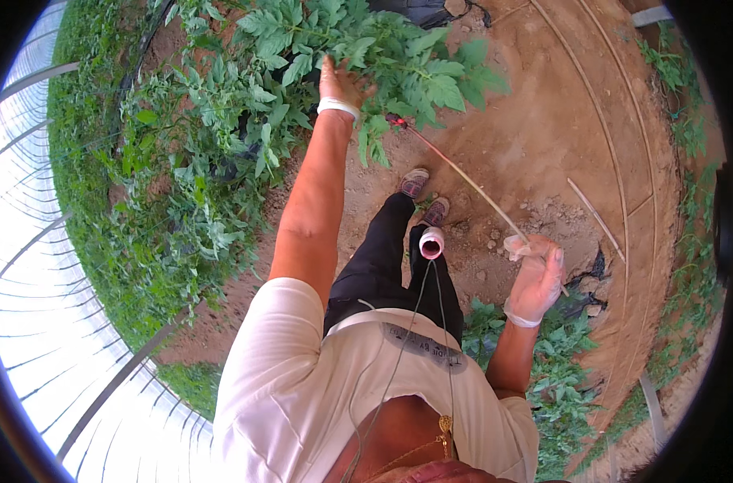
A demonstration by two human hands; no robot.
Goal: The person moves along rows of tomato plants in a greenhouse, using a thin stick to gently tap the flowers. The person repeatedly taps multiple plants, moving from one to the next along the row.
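My left hand (341, 86) reaches into the leaves of a tomato plant (397, 54), a white band around its wrist. Its visible fingers are spread against the foliage, and leaves partly hide them. In my right hand (538, 278), which wears a thin clear glove, is a long thin stick (472, 184). The stick slants up and left, and its dark, red-stained tip (397, 121) is close to the lower leaves. A small white container (432, 243), red inside, hangs on a cord (424, 287) in front of my legs, between my two hands.
Dense rows of tomato plants (215, 157) grow on the left, beside the greenhouse's clear film wall (22, 253) and metal hoops. Bare soil (541, 115) lies to the right with thin hoses (605, 130) and a loose stick (596, 220). More plants (557, 356) stand near my right elbow.
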